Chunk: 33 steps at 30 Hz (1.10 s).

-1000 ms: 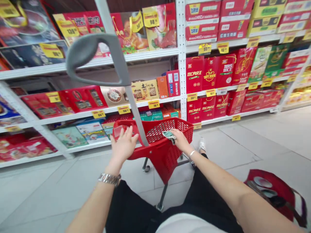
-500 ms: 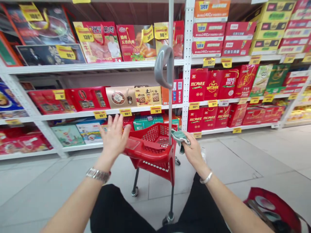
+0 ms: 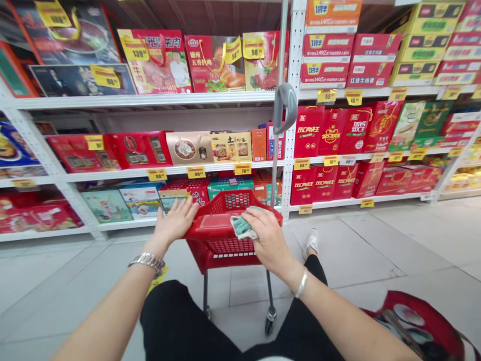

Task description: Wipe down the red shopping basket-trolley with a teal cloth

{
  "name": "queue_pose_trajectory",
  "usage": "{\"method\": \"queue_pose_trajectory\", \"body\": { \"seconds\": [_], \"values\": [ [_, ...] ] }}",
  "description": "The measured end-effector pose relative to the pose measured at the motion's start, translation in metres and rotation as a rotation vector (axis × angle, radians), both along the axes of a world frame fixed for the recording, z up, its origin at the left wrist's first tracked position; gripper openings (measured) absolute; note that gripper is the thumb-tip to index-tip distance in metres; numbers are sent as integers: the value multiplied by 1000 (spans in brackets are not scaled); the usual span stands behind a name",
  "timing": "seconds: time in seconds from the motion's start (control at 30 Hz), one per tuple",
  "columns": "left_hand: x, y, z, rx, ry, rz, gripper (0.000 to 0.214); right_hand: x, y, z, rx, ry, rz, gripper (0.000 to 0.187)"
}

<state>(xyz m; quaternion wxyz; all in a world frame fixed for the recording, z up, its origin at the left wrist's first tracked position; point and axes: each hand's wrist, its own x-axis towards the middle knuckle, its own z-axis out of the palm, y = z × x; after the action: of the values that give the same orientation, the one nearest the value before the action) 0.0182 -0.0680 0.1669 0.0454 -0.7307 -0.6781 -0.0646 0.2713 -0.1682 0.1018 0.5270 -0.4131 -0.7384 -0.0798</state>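
Observation:
A small red basket cart [image 3: 210,224] on grey legs with castors stands between my knees. My left hand [image 3: 176,219] lies against the left end of its rim, fingers stretched out and holding nothing. In my right hand [image 3: 269,239] is a crumpled green and white cloth [image 3: 242,228], which touches the right part of the near rim. My fingers cover part of the cloth. From the cart's right side rises a metal pole [image 3: 274,175] with a grey loop handle [image 3: 287,108].
White shelves [image 3: 169,103] with boxed gift packs and yellow price tags stretch behind the cart. A red bag [image 3: 424,321] with things in it sits on the tiled floor [image 3: 349,260] at my right. My white shoe [image 3: 311,241] is beyond the cart's right side.
My right hand has brought the cloth leftward from the cart's right corner onto the near rim. The cart has turned, its pole now farther right. My left hand has lowered to the rim.

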Motion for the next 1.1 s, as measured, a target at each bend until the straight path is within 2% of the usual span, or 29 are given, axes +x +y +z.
{"method": "queue_pose_trajectory", "body": {
  "seconds": [0.13,0.23,0.3,0.43,0.53,0.6,0.67,0.77,0.83,0.93,1.0,1.07,1.1],
  "values": [
    [28,-26,-7,51,-35,31,65,-26,12,6,12,-29,8,57],
    [40,-41,-13,117,-111,-108,66,-27,17,3,32,-83,5,54],
    [41,-45,-13,145,-212,-222,67,-14,22,-1,59,-97,-2,52],
    [36,-30,-10,236,-345,-268,69,34,39,-4,42,-40,-32,51],
    [41,-12,-20,208,-407,-281,69,61,52,0,-33,41,-96,49],
    [52,-4,-31,126,-505,-298,71,66,54,4,-68,82,-76,47],
    [67,-1,-43,55,-613,-330,73,60,49,8,-96,84,12,47],
    [91,-5,-56,45,-733,-416,74,45,33,14,-159,36,160,51],
    [104,-11,-62,58,-807,-477,74,38,25,19,-205,4,202,55],
    [117,-17,-71,118,-879,-580,71,41,23,21,-220,-41,158,57],
    [114,-14,-79,206,-836,-622,67,52,28,20,-208,-62,82,53],
    [100,-1,-86,287,-735,-566,64,67,35,17,-203,-76,10,48],
    [87,10,-89,313,-681,-489,63,76,39,16,-207,-88,-16,47]
  ]
}}
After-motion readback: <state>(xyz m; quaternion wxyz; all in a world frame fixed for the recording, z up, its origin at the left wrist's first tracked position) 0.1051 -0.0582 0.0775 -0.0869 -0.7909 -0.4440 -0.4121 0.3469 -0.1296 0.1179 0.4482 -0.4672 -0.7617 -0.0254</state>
